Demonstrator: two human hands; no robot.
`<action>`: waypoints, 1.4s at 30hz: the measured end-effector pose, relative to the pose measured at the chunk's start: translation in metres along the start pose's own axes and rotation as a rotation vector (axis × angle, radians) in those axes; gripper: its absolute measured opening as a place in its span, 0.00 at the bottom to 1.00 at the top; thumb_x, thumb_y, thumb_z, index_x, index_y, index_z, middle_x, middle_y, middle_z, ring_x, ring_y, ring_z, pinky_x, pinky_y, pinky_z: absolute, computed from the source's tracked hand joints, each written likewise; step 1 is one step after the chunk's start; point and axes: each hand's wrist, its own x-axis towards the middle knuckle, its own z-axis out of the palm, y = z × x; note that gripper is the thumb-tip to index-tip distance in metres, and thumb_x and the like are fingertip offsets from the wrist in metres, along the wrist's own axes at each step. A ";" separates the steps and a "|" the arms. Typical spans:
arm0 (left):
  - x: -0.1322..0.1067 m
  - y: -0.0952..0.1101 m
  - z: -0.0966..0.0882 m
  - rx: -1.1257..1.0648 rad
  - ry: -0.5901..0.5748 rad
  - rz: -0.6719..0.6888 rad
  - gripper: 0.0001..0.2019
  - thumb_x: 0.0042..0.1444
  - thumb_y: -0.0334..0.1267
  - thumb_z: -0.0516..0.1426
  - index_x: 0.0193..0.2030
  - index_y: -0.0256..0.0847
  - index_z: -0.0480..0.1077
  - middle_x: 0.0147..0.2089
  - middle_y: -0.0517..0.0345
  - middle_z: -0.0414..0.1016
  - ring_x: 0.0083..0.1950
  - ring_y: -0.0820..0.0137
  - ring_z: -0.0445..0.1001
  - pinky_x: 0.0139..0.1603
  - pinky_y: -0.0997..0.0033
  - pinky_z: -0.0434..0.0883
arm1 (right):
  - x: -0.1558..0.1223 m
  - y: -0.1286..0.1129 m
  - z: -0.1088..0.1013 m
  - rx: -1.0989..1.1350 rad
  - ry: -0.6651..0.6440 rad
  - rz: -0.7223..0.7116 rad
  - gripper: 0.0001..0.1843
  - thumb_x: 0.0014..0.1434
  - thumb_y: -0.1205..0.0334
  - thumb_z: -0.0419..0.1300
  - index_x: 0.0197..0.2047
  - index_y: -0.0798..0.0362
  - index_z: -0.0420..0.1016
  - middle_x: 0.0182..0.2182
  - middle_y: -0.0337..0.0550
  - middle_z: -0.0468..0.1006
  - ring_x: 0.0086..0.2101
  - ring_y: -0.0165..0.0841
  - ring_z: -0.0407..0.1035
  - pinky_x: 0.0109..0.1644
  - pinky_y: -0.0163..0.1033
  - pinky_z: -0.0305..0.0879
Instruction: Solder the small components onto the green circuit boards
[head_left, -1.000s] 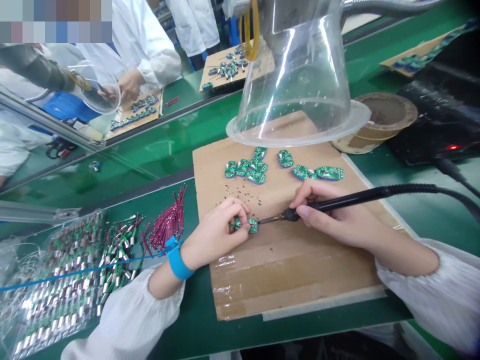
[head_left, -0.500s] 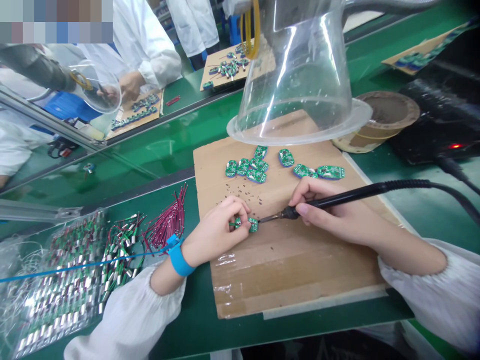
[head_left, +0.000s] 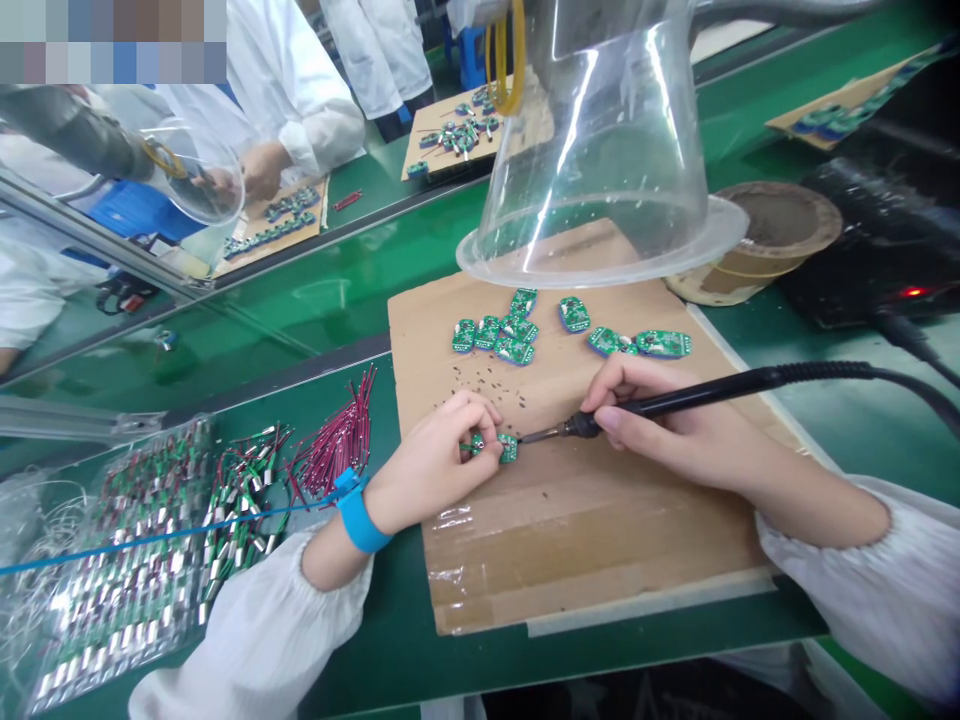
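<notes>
Two bare hands work over a sheet of brown corrugated cardboard (head_left: pixel 592 560). The left hand (head_left: pixel 431 465) pinches a small green circuit board (head_left: pixel 508 449) against the cardboard with its fingertips, a blue wrist strap (head_left: pixel 361 525) around its wrist. The right hand (head_left: pixel 660 425) grips a slim black soldering iron (head_left: pixel 675 403) like a pen, its metal tip just beside that board. Farther up the cardboard lie several green circuit boards (head_left: pixel 517 335) and dark specks (head_left: pixel 487 385). To the left are a bundle of thin crimson wires (head_left: pixel 337 445) and a clear plastic bag of wired boards (head_left: pixel 127 570). A transparent plastic funnel-shaped hood (head_left: pixel 592 130) hangs above the cardboard's far edge.
</notes>
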 end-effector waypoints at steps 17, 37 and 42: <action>-0.001 0.001 0.000 -0.001 0.001 0.004 0.05 0.62 0.28 0.57 0.36 0.41 0.66 0.52 0.56 0.71 0.51 0.67 0.71 0.47 0.63 0.68 | 0.000 -0.002 0.000 -0.008 0.004 0.000 0.04 0.65 0.62 0.64 0.38 0.50 0.72 0.26 0.34 0.75 0.24 0.27 0.68 0.26 0.33 0.61; -0.001 0.000 -0.001 0.022 0.019 0.019 0.04 0.65 0.31 0.56 0.38 0.41 0.67 0.49 0.55 0.72 0.48 0.67 0.71 0.47 0.64 0.69 | -0.008 0.004 -0.001 0.126 0.351 0.015 0.09 0.68 0.54 0.62 0.37 0.48 0.71 0.24 0.36 0.72 0.22 0.30 0.66 0.27 0.39 0.59; 0.000 0.004 -0.001 0.018 0.004 0.026 0.06 0.65 0.30 0.56 0.36 0.41 0.65 0.48 0.55 0.71 0.49 0.66 0.71 0.51 0.61 0.69 | -0.007 0.001 0.003 0.055 0.249 0.021 0.12 0.68 0.53 0.60 0.34 0.48 0.69 0.23 0.36 0.69 0.23 0.29 0.63 0.26 0.38 0.57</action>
